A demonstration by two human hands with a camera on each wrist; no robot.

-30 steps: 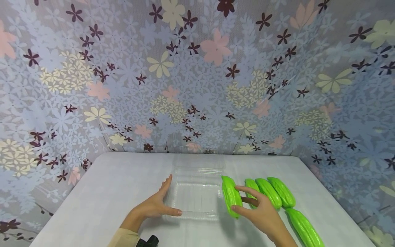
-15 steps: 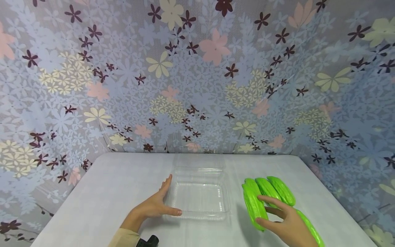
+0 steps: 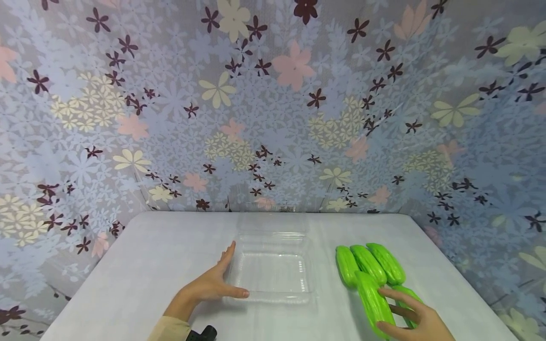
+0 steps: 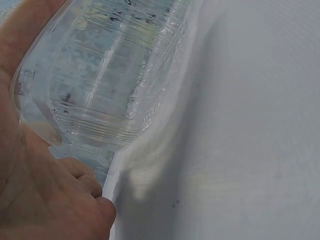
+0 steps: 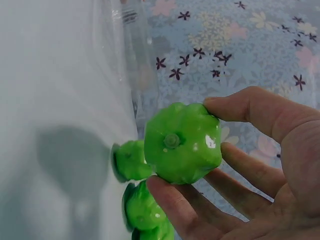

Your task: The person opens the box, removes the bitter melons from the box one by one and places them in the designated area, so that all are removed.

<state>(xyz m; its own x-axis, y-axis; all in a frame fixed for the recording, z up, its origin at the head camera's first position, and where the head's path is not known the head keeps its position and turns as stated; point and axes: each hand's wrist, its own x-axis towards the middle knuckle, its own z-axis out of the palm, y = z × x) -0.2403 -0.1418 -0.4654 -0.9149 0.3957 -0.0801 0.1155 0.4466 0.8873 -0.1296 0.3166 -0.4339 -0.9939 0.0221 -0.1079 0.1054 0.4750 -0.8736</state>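
Slightly right of the table's middle, my right hand (image 3: 420, 319) pinches a bright green ridged gourd (image 3: 374, 303) between thumb and fingers. The right wrist view shows this gourd (image 5: 182, 142) end-on, its stem stub facing the camera, held off the table with a shadow on the cloth. Behind and beside it lie similar gourds (image 3: 369, 266), one partly hidden by the held gourd and my fingers. My left hand (image 3: 209, 284) rests at the left side of a clear plastic container (image 3: 281, 297), fingers extended along its side and thumb at the front corner. In the left wrist view, the palm lies against the container (image 4: 100, 75).
The container's clear lid (image 3: 270, 222) stands raised at the back. A white cloth covers the table (image 3: 179, 241), and a flowered curtain or wall covering (image 3: 273, 118) rises behind it. A black strap device (image 3: 204, 333) sits on the left wrist.
The right hand has carried the gourd from beside the container rightward and toward the table's front. My left hand and the container have stayed in place.
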